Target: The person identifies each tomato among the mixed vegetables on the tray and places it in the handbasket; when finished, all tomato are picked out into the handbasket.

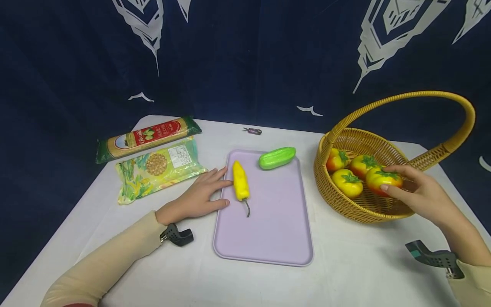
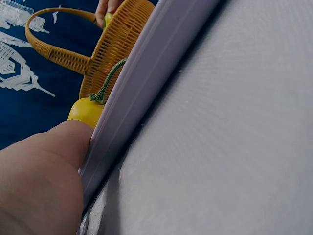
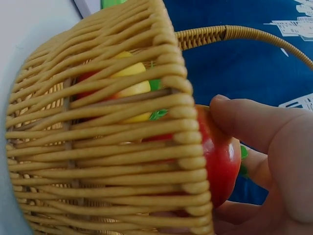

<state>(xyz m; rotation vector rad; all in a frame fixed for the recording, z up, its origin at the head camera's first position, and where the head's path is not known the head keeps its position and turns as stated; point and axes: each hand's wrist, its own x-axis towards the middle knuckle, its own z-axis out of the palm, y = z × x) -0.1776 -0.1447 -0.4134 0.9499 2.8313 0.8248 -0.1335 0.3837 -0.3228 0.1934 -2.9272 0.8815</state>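
My right hand [image 1: 426, 194] grips a yellow-red tomato with a green calyx [image 1: 383, 181] inside the wicker basket [image 1: 345, 204], at its right side. In the right wrist view the held tomato [image 3: 220, 164] shows at the basket's rim, between thumb and fingers. Several more such tomatoes [image 1: 347, 183] lie in the basket to its left. Resting at the left edge of the lilac tray [image 1: 268, 230] is my left hand [image 1: 201, 194], fingers spread and relaxed, fingertips at the rim. A yellow pepper [image 1: 240, 181] lies on the tray just beside those fingertips.
A green cucumber [image 1: 277, 158] lies across the tray's upper right corner. Two food packets, a pasta bag [image 1: 149, 138] and a green-yellow bag [image 1: 161, 168], lie at the left. A small dark wrapped piece [image 1: 252, 131] is near the back edge. The basket's tall handle [image 1: 406, 96] arches above it.
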